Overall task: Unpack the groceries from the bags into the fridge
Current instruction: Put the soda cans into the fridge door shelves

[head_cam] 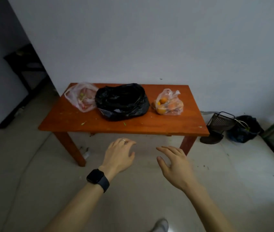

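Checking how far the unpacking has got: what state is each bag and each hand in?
left hand: open, empty, in the air short of the table
right hand: open, empty, in the air
black bag: slumped on the table, untouched
bag of oranges: on the table, oranges inside, untouched
pale clear bag: on the table, contents inside, untouched

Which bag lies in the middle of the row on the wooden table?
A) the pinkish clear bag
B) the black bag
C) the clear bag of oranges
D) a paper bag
B: the black bag lies on the table between the pinkish clear bag on its left and the clear bag of oranges on its right.
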A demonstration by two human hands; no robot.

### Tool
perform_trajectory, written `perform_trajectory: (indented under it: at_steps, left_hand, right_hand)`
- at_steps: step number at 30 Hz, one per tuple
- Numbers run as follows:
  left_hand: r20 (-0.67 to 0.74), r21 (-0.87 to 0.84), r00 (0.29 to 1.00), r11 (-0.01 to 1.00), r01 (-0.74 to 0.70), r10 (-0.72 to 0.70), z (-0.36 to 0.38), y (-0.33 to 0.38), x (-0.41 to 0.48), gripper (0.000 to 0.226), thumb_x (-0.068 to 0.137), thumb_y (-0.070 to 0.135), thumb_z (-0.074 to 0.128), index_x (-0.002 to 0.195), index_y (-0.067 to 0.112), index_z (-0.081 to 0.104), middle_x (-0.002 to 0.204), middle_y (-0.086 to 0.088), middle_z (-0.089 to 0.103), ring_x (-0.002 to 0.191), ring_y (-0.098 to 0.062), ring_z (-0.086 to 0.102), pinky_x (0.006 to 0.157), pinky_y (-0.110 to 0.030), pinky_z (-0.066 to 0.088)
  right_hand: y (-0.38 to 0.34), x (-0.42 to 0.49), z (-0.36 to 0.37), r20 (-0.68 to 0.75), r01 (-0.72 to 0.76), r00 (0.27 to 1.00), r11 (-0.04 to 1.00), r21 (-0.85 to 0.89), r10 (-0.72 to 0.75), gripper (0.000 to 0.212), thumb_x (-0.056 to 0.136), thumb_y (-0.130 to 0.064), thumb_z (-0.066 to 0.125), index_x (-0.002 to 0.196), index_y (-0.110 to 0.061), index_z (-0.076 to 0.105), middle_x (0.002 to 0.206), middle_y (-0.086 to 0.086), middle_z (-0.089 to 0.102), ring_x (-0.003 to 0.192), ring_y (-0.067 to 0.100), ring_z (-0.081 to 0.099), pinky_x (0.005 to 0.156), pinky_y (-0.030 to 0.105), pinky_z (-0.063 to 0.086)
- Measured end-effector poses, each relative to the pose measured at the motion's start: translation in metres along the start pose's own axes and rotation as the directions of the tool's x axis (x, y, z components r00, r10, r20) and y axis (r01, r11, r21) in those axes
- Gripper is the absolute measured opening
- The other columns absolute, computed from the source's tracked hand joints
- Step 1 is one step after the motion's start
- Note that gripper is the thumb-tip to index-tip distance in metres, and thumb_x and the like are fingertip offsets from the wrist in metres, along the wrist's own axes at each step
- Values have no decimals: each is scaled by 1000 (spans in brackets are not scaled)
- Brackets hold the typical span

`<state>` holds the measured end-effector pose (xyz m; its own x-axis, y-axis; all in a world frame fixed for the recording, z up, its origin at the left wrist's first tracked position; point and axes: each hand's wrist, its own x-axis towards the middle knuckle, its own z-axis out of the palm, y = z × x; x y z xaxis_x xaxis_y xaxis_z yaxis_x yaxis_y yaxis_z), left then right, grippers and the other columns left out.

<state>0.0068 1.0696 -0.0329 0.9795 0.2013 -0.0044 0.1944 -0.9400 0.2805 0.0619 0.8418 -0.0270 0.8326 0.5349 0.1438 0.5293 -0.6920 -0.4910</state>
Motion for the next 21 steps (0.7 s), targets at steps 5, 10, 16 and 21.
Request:
perform_trajectory:
  at_steps: [5,10,16,21]
  left_hand:
    - [55,-13,995,996,84,-84,3,-55,47,45,99,39,50,143,32,47,144,3,50,137,-18,40,112,-37,36]
    - [58,-22,990,991,128,-127,8,-95,113,46,98,38,54,143,31,47,143,6,49,135,-16,42,109,-35,39]
    - [89,5,983,987,161,-161,5,-139,200,46,99,37,51,144,32,47,146,6,46,137,-16,39,111,-36,35]
    - [90,37,981,985,168,-171,5,-169,253,57,98,39,51,152,31,34,159,-1,30,147,-22,27,116,-38,29]
  right_hand:
    - [-5,71,37,85,57,995,998,17,-58,40,99,-39,53,137,-29,59,135,-9,61,128,18,48,105,30,39]
    - [3,151,71,152,65,985,995,77,-76,43,98,-46,50,137,-30,57,137,-11,59,130,15,49,105,31,41]
    - [15,235,103,237,14,971,991,134,-46,44,99,-45,53,140,-27,53,137,-10,58,130,14,47,103,25,40]
    - [20,296,118,260,31,964,993,117,-61,46,99,-39,55,141,-21,51,138,-2,57,130,18,48,102,24,38]
